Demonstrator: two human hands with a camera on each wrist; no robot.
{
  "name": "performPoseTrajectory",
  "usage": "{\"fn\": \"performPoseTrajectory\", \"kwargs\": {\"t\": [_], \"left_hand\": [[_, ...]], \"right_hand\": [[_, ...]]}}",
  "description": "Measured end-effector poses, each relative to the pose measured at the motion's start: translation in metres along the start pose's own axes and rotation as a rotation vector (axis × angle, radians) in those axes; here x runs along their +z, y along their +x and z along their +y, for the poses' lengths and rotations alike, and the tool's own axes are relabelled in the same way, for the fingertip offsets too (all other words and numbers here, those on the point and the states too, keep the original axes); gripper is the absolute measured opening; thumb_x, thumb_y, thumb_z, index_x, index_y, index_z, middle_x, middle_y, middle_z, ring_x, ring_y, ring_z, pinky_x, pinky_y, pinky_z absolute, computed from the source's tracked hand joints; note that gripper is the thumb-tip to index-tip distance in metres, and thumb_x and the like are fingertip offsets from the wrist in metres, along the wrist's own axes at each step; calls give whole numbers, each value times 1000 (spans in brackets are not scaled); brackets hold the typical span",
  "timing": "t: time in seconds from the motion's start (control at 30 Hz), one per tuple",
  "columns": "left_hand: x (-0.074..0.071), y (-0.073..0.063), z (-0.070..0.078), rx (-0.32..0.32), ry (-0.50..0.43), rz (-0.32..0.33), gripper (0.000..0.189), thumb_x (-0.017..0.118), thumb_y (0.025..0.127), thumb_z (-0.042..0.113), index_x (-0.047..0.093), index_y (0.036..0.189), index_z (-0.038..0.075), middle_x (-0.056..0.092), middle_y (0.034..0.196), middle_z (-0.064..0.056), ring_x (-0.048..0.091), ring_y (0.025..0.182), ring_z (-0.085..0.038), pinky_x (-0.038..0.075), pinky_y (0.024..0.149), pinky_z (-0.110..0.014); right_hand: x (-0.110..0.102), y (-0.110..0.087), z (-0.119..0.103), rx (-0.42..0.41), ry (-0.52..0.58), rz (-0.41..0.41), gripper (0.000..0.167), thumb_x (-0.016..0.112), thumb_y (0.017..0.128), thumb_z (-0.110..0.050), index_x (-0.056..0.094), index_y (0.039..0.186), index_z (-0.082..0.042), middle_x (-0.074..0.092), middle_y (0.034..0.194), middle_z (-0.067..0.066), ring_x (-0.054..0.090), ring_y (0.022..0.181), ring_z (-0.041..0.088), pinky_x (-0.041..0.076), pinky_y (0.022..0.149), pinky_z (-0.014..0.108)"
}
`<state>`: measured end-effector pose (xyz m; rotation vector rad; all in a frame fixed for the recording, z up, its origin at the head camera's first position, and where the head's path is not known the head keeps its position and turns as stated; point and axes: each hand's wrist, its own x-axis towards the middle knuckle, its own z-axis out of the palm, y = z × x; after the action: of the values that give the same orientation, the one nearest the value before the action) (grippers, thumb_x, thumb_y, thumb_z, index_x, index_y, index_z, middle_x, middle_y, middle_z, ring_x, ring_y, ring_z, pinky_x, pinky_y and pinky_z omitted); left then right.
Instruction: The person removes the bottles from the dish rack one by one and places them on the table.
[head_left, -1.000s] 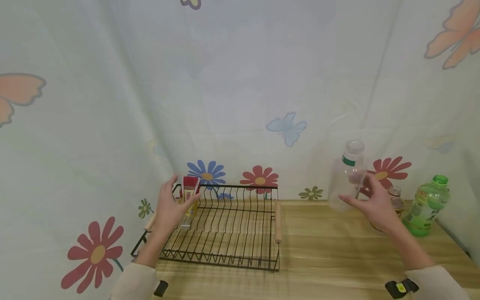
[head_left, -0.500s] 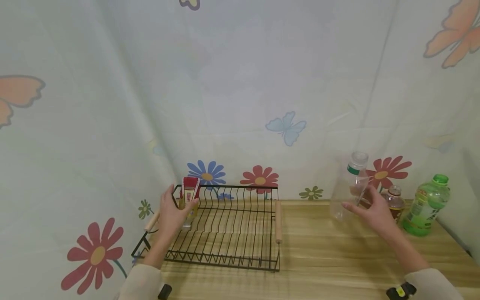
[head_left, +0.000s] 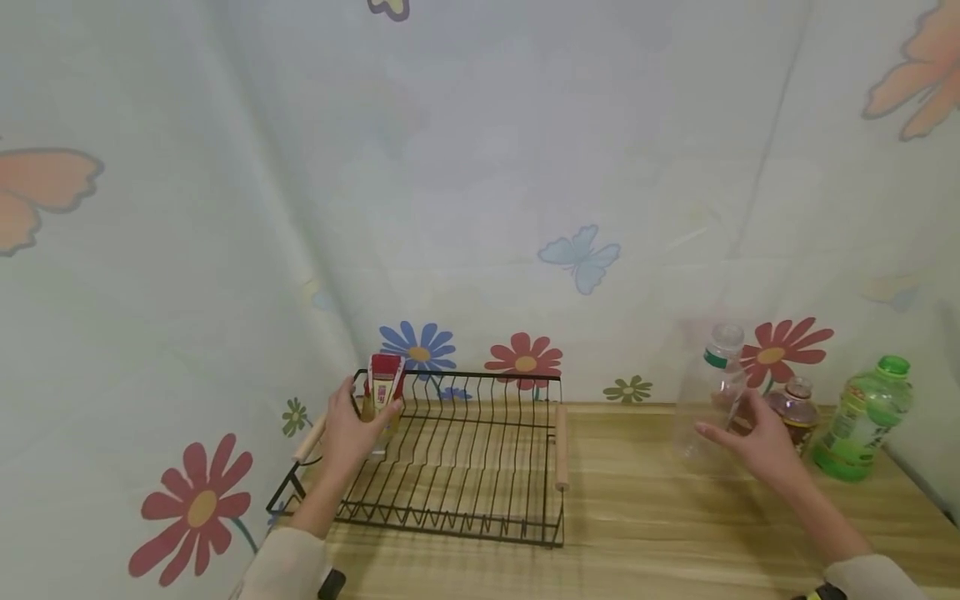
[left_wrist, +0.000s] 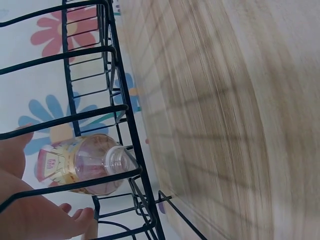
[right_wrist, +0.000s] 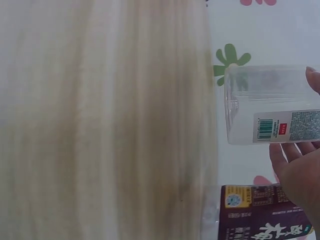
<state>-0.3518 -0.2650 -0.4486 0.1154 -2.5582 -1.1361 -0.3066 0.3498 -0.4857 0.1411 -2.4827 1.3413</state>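
A plastic bottle [head_left: 387, 372] with a red end and yellow label stands neck down in the back left corner of the black wire rack [head_left: 480, 522]. My left hand [head_left: 351, 435] is around it, thumb in front and fingers on its left side. In the left wrist view, the bottle's uncapped neck [left_wrist: 118, 160] points down at the wires, with small gaps between bottle and fingers. My right hand [head_left: 767, 450] grips a clear bottle [head_left: 708, 390], uncapped with a green band, upright and low over the table; its base [right_wrist: 231, 106] shows in the right wrist view.
Behind my right hand stands an open bottle with a dark label [head_left: 797, 412]. A green bottle [head_left: 858, 425] is at the far right. The wooden table [head_left: 637, 517] meets a flowered curtain at the back. Wooden handles [head_left: 562, 446] flank the rack.
My right hand has lowered the clear bottle toward the table. The left hand has come down a little around the inverted bottle, which stays in its corner of the rack.
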Motion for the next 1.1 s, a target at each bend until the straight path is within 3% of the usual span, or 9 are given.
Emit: {"fn": "performPoseTrajectory", "kwargs": {"t": [0.1,0.2,0.33,0.67,0.73,0.8,0.9,1.1], "left_hand": [[-1,-2,-1,-16,-22,-18,111,74,95,59,7,171,12,22,169,-25,27,154,-47,33,117,-70],[-1,-2,-2,-21,-32,-30,109,73,97,56,8,171,10,22,169,-26,27,154,-46,33,118,-69],[0,-3,-2,-21,-19,-41,107,73,98,53,9,170,6,24,168,-28,27,153,-47,32,118,-68],[6,-1,-5,-24,-28,-69,108,75,98,51,11,168,-2,25,165,-33,33,149,-53,36,116,-68],[7,0,-6,-21,-28,-69,108,75,98,50,11,167,-2,25,165,-33,33,148,-53,36,115,-68],[7,0,-6,-16,-20,-66,106,75,98,48,12,167,-3,25,164,-34,33,148,-54,36,115,-69],[7,0,-5,-20,-8,-69,105,74,99,46,11,167,-3,25,164,-33,34,148,-53,37,115,-68],[5,-1,-3,-13,-5,-77,104,74,100,44,10,166,-5,27,162,-34,35,146,-53,38,114,-67]], "right_hand": [[1,-1,4,11,-6,-14,77,80,96,-39,40,153,-4,52,149,26,48,138,52,55,99,40],[3,-1,10,4,1,-13,75,81,96,-37,42,151,-2,54,147,26,50,136,48,56,97,24],[3,-2,16,-8,4,3,71,81,97,-34,45,147,0,56,142,27,52,132,45,46,88,5],[3,-7,24,23,-8,0,73,81,96,-37,44,148,0,55,144,26,51,134,47,50,89,8],[3,-8,24,30,-15,-1,74,81,96,-37,44,148,0,55,145,27,50,134,47,54,92,15],[3,-8,24,40,-16,-7,76,81,96,-37,43,149,0,53,146,28,49,135,49,56,100,30],[3,-8,24,61,-21,-22,80,80,96,-40,40,152,1,50,149,31,47,138,53,48,106,54],[4,-6,24,76,-38,-38,83,80,96,-43,39,152,2,48,150,34,46,138,56,43,107,61]]}}
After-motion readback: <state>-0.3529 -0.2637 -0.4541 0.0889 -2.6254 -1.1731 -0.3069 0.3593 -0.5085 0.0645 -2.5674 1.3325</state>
